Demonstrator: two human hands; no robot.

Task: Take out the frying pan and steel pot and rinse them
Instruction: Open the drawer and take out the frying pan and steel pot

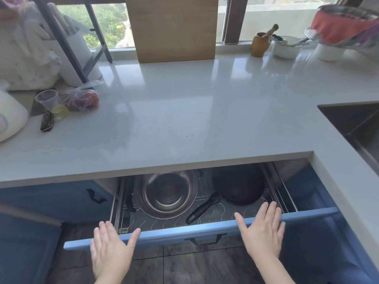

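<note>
While open under the counter, drawer [205, 229]: blue front pulled out, wire rack inside.
Steel pot [166, 192]: left in rack, partly beneath countertop [184, 111] edge.
Frying pan [239, 186]: right of pot, black handle angled toward front (body half hidden by counter overhang).
Left hand [109, 248]: fingers spread flat, grasping nothing, at drawer front.
Right hand [262, 228]: likewise splayed, empty, over front edge.
Sink [352, 124]: far right.
Cutting board [174, 27]: leaned against window.

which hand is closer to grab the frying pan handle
Right. The right hand rests open on the drawer front, nearest the frying pan handle; the left hand sits nearer the steel pot.
</note>
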